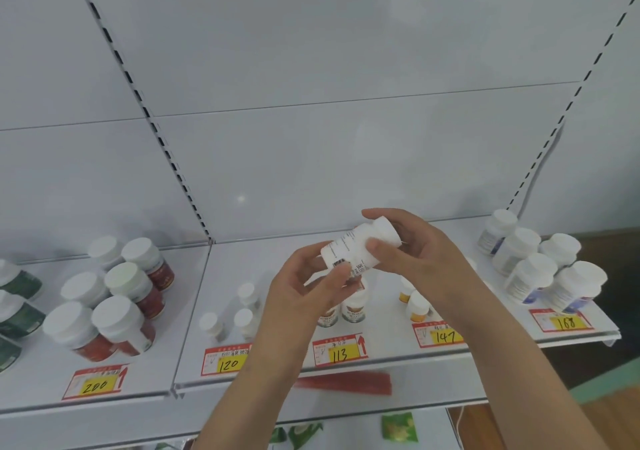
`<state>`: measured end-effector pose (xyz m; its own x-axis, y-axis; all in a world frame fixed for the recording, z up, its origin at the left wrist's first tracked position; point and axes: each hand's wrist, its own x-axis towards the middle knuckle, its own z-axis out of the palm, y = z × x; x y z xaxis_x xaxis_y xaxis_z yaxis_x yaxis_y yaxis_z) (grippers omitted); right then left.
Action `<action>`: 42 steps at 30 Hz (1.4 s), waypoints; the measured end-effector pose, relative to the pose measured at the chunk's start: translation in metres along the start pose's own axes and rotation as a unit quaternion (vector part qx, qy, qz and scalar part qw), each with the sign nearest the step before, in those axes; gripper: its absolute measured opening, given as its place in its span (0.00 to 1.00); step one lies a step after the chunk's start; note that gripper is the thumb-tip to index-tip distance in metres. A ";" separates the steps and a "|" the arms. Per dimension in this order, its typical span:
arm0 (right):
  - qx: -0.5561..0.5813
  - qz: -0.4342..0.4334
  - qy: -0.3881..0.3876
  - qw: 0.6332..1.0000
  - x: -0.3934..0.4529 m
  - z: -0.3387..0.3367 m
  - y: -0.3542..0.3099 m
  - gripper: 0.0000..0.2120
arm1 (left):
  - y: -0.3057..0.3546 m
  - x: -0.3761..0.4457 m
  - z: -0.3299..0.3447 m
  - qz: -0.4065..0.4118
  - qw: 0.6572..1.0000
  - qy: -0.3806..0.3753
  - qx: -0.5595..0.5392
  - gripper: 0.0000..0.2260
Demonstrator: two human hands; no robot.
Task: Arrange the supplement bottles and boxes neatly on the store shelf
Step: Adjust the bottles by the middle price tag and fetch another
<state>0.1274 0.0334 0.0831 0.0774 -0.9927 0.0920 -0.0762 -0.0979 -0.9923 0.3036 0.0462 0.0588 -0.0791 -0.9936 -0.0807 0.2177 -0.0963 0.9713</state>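
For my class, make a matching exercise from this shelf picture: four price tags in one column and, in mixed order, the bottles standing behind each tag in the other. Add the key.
Column 1
1. tag 200
2. tag 120
3. tag 147
4. tag 168

Column 2
A. bottles with orange labels
B. bottles with red labels
C. large bottles with blue and white labels
D. small pale bottles

Pairs: 1-B, 2-D, 3-A, 4-C
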 end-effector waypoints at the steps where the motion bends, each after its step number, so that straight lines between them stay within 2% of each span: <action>1: 0.022 0.005 -0.002 1.000 0.000 0.000 0.001 0.15 | 0.001 0.000 0.001 -0.032 0.998 -0.001 -0.051 0.18; 4: 0.053 0.010 0.000 0.999 -0.001 -0.003 0.004 0.12 | -0.001 -0.001 0.003 -0.108 0.979 -0.003 -0.175 0.16; 8: 0.102 0.031 0.008 0.994 0.002 0.001 0.013 0.11 | -0.006 -0.004 0.004 -0.132 0.977 0.002 -0.168 0.16; 9: 0.120 0.034 0.008 0.992 0.004 0.003 0.015 0.11 | -0.007 -0.006 0.004 -0.123 0.984 0.018 -0.124 0.16; 11: 0.114 0.026 0.014 0.993 0.009 0.008 0.016 0.09 | -0.009 -0.008 -0.007 -0.052 0.992 0.098 0.062 0.15; 12: 0.096 0.017 0.019 0.995 0.013 0.012 0.017 0.09 | -0.008 -0.011 -0.017 0.010 0.973 0.146 0.177 0.17; 14: 0.061 -0.009 0.018 0.998 0.022 0.024 0.017 0.09 | -0.007 -0.020 -0.039 0.110 0.907 0.206 0.351 0.23; 16: 0.045 -0.029 0.004 0.999 0.033 0.044 0.014 0.09 | -0.008 -0.033 -0.063 0.119 0.860 0.235 0.436 0.24; 19: 0.033 -0.065 -0.039 0.997 0.041 0.087 0.004 0.09 | -0.016 -0.061 -0.092 0.100 0.821 0.252 0.503 0.24; 26: 0.025 -0.126 -0.183 0.975 0.012 0.244 -0.026 0.10 | -0.022 -0.147 -0.190 0.004 0.786 0.323 0.528 0.28; 33: -0.003 -0.172 -0.345 0.923 -0.057 0.491 -0.054 0.12 | -0.017 -0.263 -0.352 -0.059 0.745 0.418 0.517 0.29; 37: -0.026 -0.185 -0.403 0.896 -0.097 0.623 -0.051 0.11 | -0.025 -0.331 -0.447 -0.115 0.724 0.470 0.492 0.26; 42: -0.058 -0.172 -0.442 0.879 -0.116 0.737 -0.030 0.12 | -0.026 -0.367 -0.540 -0.180 0.719 0.490 0.459 0.27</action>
<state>0.8530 0.2025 0.0411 0.8530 -0.4668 0.2336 0.0061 -0.4385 -0.8987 0.8523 0.3809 -0.0576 0.8515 -0.5223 -0.0470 -0.4145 -0.7251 0.5499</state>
